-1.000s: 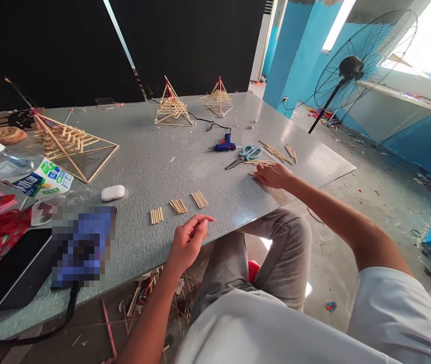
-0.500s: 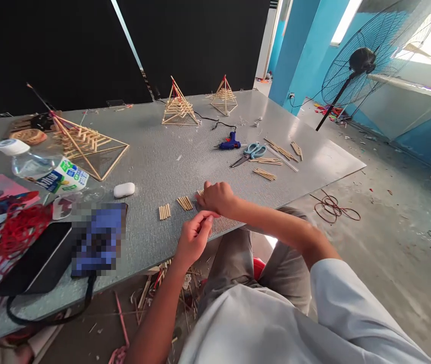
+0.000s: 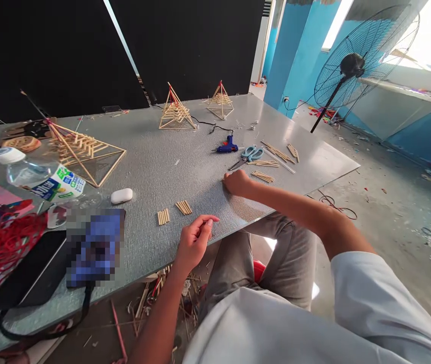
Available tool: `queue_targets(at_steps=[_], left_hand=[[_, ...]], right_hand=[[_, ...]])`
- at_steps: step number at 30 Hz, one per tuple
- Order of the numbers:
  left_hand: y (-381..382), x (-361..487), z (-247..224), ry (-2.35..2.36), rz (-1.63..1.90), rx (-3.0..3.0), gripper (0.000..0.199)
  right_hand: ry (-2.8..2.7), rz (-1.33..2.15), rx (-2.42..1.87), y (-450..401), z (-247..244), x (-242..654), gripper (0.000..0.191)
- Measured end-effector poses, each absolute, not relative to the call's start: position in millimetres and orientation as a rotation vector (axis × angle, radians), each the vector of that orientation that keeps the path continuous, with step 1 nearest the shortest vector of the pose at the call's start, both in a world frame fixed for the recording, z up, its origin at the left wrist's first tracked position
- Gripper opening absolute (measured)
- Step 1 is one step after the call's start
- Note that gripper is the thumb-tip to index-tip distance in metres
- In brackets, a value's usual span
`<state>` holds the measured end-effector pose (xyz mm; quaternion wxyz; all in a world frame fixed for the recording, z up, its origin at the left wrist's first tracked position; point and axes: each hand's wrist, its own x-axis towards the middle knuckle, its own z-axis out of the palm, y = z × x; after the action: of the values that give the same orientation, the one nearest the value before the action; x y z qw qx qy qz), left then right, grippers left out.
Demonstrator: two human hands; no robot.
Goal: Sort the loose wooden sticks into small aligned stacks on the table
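Note:
My left hand (image 3: 194, 241) hovers at the table's front edge, thumb and forefinger drawn together; whether anything small is between them cannot be seen. Just beyond it lie two short rows of cut wooden sticks, one row (image 3: 163, 217) at left and a slanted row (image 3: 183, 207) nearer my fingers. My right hand (image 3: 237, 183) rests low over the table farther right, its fingers curled and their contents hidden. Close past it are a bundle of sticks (image 3: 262, 176) and the scissors (image 3: 251, 154) with light-blue handles. A blue glue gun (image 3: 227, 145) lies behind them.
Stick pyramids stand at the back, one (image 3: 177, 114) in the middle, another (image 3: 220, 101) to its right, and a larger one (image 3: 86, 149) at left. A bottle (image 3: 44, 177), white case (image 3: 122, 195), black phone-like slab (image 3: 29, 268) and red string (image 3: 8, 247) crowd the left side.
My right hand has moved away from my left hand, to the right and slightly farther back. The sticks that showed beside its fingers are no longer visible there. My left hand stays nearly in place.

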<state>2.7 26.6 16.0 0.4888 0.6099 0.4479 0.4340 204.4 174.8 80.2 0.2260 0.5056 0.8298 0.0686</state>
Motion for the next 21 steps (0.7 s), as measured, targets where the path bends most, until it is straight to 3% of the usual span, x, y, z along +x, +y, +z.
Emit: queue_targets(at_steps=[9, 21], left_hand=[[26.6, 2.8, 19.3, 1.091, 1.037, 1.496, 0.04], [27.0, 4.1, 17.7, 1.079, 1.049, 1.495, 0.041]], right_hand=[[2.254, 0.262, 1.463, 228.1, 79.7, 243.1, 0.046], [2.334, 0.331, 1.434, 211.0, 81.3, 261.3, 0.061]])
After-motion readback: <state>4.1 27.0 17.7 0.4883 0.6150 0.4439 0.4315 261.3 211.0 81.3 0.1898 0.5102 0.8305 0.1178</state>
